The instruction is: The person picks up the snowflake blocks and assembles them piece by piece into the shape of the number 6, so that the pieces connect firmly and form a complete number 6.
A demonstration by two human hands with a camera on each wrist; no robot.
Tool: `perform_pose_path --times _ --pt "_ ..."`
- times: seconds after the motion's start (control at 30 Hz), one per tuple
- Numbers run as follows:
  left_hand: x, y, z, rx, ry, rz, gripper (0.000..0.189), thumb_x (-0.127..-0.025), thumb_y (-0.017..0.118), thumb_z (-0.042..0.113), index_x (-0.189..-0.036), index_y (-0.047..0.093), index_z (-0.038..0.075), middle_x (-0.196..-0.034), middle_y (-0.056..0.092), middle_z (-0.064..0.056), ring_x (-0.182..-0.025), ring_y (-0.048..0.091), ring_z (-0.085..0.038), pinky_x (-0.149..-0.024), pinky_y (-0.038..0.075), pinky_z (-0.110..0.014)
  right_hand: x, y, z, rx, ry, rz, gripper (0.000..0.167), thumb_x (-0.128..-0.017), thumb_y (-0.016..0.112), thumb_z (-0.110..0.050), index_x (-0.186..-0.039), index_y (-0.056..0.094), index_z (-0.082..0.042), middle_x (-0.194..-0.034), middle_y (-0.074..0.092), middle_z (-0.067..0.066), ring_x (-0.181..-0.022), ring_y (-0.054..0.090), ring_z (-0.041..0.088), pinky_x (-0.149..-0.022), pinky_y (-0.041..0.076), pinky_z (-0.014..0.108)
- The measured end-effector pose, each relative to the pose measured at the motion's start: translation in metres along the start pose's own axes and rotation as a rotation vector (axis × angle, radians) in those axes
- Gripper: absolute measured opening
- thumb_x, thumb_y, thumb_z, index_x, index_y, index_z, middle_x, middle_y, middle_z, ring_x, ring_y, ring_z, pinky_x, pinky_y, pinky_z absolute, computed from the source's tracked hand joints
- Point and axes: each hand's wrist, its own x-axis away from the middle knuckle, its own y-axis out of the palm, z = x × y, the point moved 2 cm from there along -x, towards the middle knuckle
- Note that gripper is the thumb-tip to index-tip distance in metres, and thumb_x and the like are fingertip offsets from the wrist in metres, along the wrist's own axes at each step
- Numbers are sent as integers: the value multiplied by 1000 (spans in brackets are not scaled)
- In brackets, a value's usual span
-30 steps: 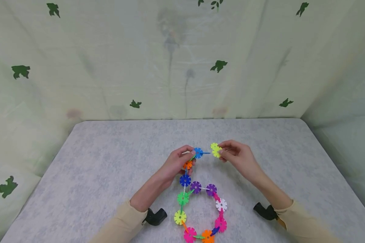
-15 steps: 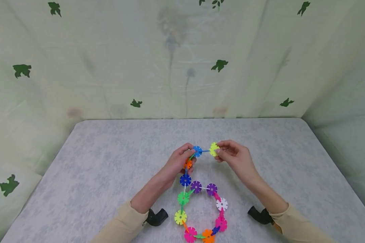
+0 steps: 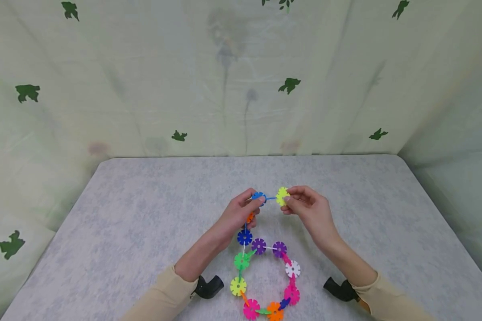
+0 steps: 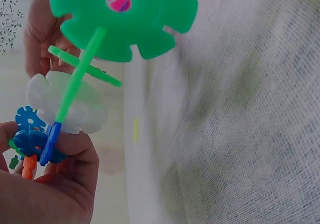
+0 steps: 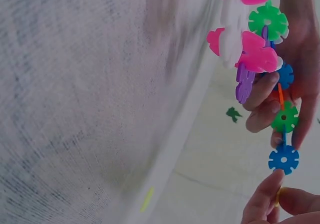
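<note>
My left hand (image 3: pixel 234 217) pinches a blue snowflake disc (image 3: pixel 258 195) near the upper end of a chain of slotted plastic discs. A second blue disc (image 3: pixel 271 198), seen edge-on, sticks out to the right from it. Its tip meets a yellow snowflake disc (image 3: pixel 282 196), which my right hand (image 3: pixel 316 216) pinches between thumb and fingers. Below the left fingers hang an orange disc (image 3: pixel 251 217), partly covered, and a dark blue disc (image 3: pixel 245 237). In the left wrist view, a large green disc (image 4: pixel 165 19) is close to the camera.
The chain runs down to a ring of joined discs, with green (image 3: pixel 242 261), purple (image 3: pixel 279 249), white (image 3: pixel 292 269), pink (image 3: pixel 292 294) and orange (image 3: pixel 275 311) ones. It is over the grey table (image 3: pixel 152 214). A pale curtain (image 3: pixel 144 80) hangs behind.
The right hand has brought the yellow disc left, from apart to against the edge-on blue disc. My left thumb has shifted up onto the blue disc, which has risen slightly.
</note>
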Motion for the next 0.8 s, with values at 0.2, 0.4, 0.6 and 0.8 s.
perform_pose_path --times 0.2,0.4,0.6,0.8 --pt "0 1 0 25 12 -6 25 -100 59 33 -97 52 9 -75 40 -1 -56 38 -16 -53 34 -25 2 -1 -2 10 -25 36 25 -95 66 -12 -113 59 3 -100 64 20 -85 67 36 -78 57 38" --pt "-1 1 -1 11 18 -42 26 -100 57 35 -98 51 10 -75 40 -2 -56 38 -16 -53 35 -24 3 0 -3 -26 -33 -3 25 -95 67 -11 -114 59 3 -98 62 23 -85 68 37 -79 56 42" --pt "-1 1 0 -12 56 -100 29 -103 52 35 -98 47 7 -75 36 -3 -57 34 -17 -53 33 -24 3 -2 -3 -8 -46 -30 21 -95 66 -8 -110 60 4 -96 65 22 -84 68 38 -80 55 48" --pt "-2 4 -2 -40 70 -120 27 -104 49 35 -97 45 9 -77 36 -2 -57 34 -18 -53 33 -25 3 -2 -4 -4 -35 -49 20 -94 66 -7 -110 60 4 -97 67 21 -86 67 42 -80 56 44"
